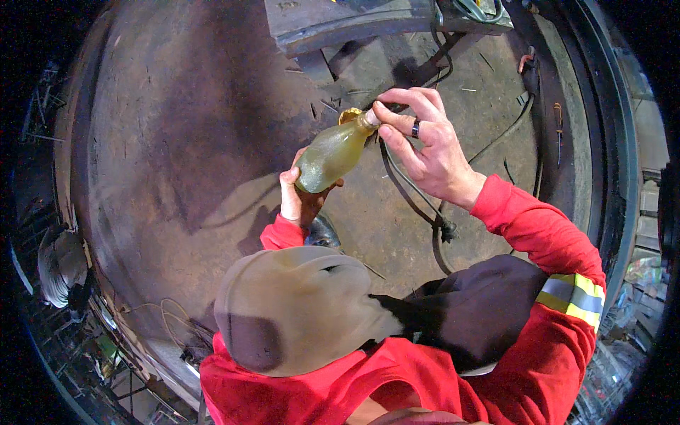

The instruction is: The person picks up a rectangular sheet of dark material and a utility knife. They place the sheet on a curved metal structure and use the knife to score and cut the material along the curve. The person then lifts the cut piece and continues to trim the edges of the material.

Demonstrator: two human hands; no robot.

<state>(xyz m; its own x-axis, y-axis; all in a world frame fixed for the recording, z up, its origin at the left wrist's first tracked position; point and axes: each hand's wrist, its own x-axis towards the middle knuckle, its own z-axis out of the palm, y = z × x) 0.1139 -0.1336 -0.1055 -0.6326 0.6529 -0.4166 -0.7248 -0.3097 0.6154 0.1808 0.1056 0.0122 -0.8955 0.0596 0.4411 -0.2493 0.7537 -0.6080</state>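
A translucent yellow-green bottle [327, 157] is tilted in front of me, its neck pointing up and to the right. My left hand [292, 195] is wrapped round its lower end from below, so part of that hand is hidden. At the other end, the thumb and fingers of my right hand [428, 145] pinch the pale top of the neck [370, 118]. The right hand wears a dark ring [416, 128]. Just behind the neck shows a yellow piece [349, 114] with a curved edge; whether it is a cap I cannot tell.
Beneath the bottle spreads a worn brown floor [170, 134] with scattered thin rods. Dark cables [433, 219] run over it on the right. A heavy metal bench [354, 28] stands at the far side. Scrap and rods crowd the left rim, beside a grey rounded object [62, 265].
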